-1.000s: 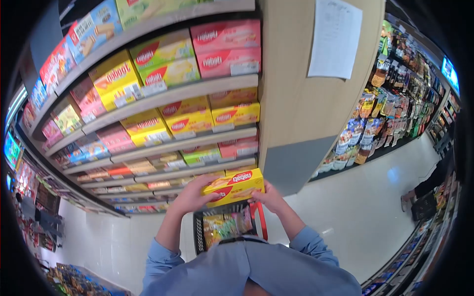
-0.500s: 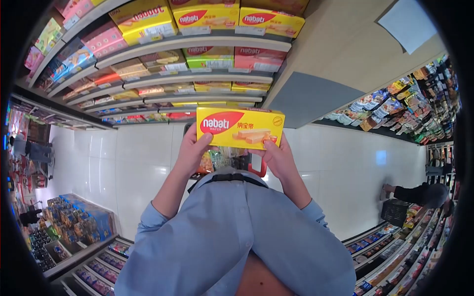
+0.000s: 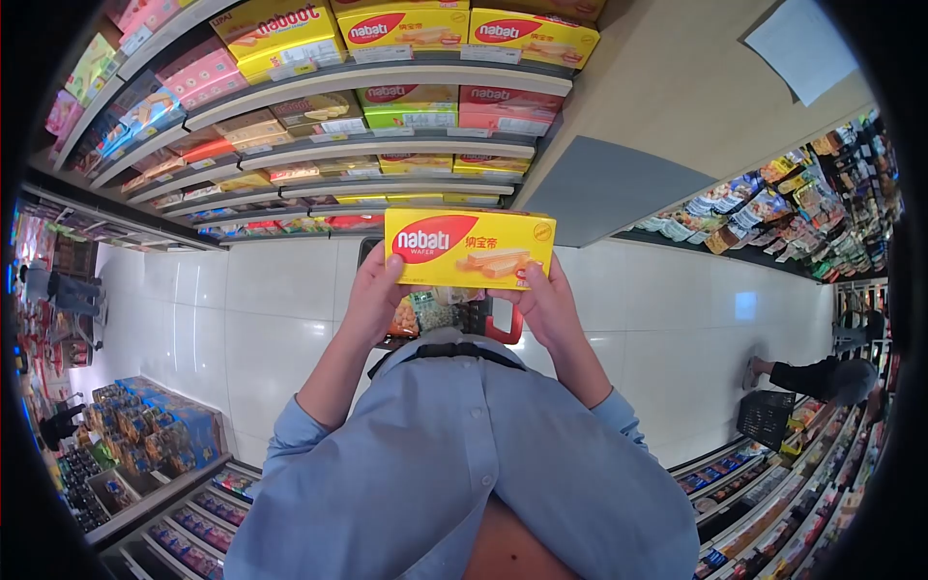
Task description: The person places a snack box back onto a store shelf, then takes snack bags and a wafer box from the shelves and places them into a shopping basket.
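A yellow nabati wafer box [image 3: 471,248] is held up in front of me, its printed front with the red logo facing me. My left hand [image 3: 380,288] grips its left end, thumb on the front face. The right end is in my right hand [image 3: 541,302], thumb at the lower corner. Below the box, partly hidden by it and by my body, is a shopping basket with a red handle [image 3: 504,324], holding packaged goods [image 3: 437,311].
Ahead stand shelves [image 3: 416,72] of boxed wafers, beside a wooden panel [image 3: 667,87] with a paper sheet [image 3: 800,48]. At the right, a person in dark trousers [image 3: 807,377] is near a black basket [image 3: 766,418]. Stacked goods [image 3: 159,425] stand at the left.
Compared with a second ago, my view has tilted down and the box's front has turned to face me. Over the last half second, the box and both hands have barely moved.
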Action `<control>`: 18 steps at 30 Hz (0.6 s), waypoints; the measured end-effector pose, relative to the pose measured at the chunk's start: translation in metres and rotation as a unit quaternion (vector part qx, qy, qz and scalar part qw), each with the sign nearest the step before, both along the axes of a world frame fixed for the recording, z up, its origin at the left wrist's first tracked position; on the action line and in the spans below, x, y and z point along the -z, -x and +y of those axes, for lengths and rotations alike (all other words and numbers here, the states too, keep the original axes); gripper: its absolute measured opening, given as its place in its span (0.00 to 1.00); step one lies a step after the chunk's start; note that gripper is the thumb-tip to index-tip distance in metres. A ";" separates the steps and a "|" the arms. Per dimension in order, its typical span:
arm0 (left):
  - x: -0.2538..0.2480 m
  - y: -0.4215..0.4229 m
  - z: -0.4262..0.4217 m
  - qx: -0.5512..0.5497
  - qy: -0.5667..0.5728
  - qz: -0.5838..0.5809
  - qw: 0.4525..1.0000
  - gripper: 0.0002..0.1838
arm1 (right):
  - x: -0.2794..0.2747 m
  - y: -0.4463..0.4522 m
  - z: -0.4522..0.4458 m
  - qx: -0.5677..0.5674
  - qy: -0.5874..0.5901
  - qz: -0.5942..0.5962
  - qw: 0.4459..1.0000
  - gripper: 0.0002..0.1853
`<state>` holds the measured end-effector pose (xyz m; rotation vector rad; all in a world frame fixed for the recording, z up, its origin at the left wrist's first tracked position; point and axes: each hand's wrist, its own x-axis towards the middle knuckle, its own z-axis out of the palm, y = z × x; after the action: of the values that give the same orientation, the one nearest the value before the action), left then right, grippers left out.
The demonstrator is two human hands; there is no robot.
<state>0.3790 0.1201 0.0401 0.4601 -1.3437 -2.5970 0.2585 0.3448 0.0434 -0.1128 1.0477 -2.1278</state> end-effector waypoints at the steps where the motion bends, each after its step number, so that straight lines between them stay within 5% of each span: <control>1: -0.002 0.000 0.000 0.009 -0.063 0.025 0.998 0.23 | 0.003 0.001 0.000 0.003 0.014 -0.023 1.000 0.22; 3: -0.006 -0.001 0.001 0.028 -0.189 0.073 0.979 0.25 | 0.015 0.003 0.004 -0.033 0.089 -0.089 0.992 0.23; 5: -0.003 0.003 0.007 0.041 -0.110 0.007 0.993 0.23 | 0.033 0.005 0.009 -0.112 0.206 -0.171 0.957 0.26; 7: 0.004 0.009 0.015 0.087 0.010 -0.080 0.993 0.23 | 0.031 -0.002 0.001 -0.117 0.188 -0.251 0.942 0.25; 9: 0.003 0.020 0.031 0.123 -0.097 -0.078 0.985 0.24 | 0.036 -0.013 -0.011 -0.128 0.162 -0.343 0.916 0.24; 13: 0.041 0.042 0.044 0.131 -0.186 -0.050 0.972 0.24 | 0.017 -0.028 -0.030 -0.139 0.275 -0.365 0.878 0.24; 16: 0.034 0.026 0.030 0.153 -0.155 0.040 0.975 0.23 | 0.028 -0.007 -0.026 -0.369 0.283 -0.298 0.834 0.28; 18: 0.021 0.024 0.033 0.069 -0.116 0.000 0.991 0.22 | 0.025 -0.008 -0.011 -0.327 0.238 -0.286 0.869 0.35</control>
<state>0.3551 0.1528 0.0193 0.4133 -1.1142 -2.8835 0.2667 0.3333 0.0181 -0.0530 0.0806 -1.5796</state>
